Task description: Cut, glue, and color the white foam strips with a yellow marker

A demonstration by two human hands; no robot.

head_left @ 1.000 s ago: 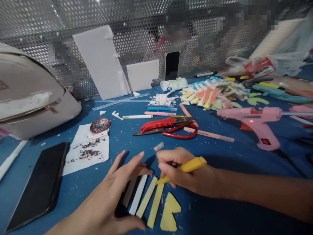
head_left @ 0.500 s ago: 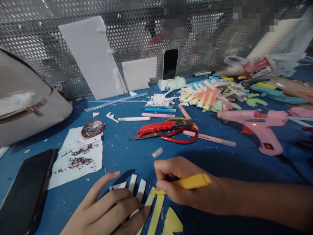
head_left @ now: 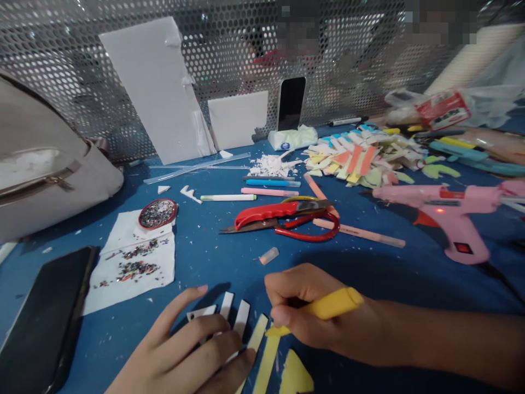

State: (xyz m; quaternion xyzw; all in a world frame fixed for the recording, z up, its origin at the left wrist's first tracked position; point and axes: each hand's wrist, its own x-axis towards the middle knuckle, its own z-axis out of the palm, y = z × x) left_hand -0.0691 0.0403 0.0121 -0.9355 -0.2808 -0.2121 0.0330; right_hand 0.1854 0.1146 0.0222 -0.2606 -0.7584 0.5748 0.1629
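My right hand (head_left: 311, 312) is closed around a yellow marker (head_left: 324, 310), its tip down on a yellow foam strip (head_left: 266, 361). My left hand (head_left: 192, 353) lies flat with spread fingers on several white foam strips (head_left: 233, 317), holding them against the blue table (head_left: 213, 257). A second pale yellow strip (head_left: 256, 336) sits between the white ones and the one under the tip. A yellow cut-out shape (head_left: 295, 377) lies below my right hand at the frame's bottom edge.
Red scissors (head_left: 287, 219), pens, a marker cap (head_left: 269, 255), a pink glue gun (head_left: 443, 213) and a heap of coloured foam bits (head_left: 356, 158) lie beyond. A phone (head_left: 41, 317), paper with glitter (head_left: 135, 262), a glitter lid (head_left: 157, 213), a beige bag (head_left: 45, 164); white boards against perforated metal.
My left hand slid down over the white strips and its fingers flattened. The marker tip shifted slightly right onto the yellow strip. The view tilted a little.
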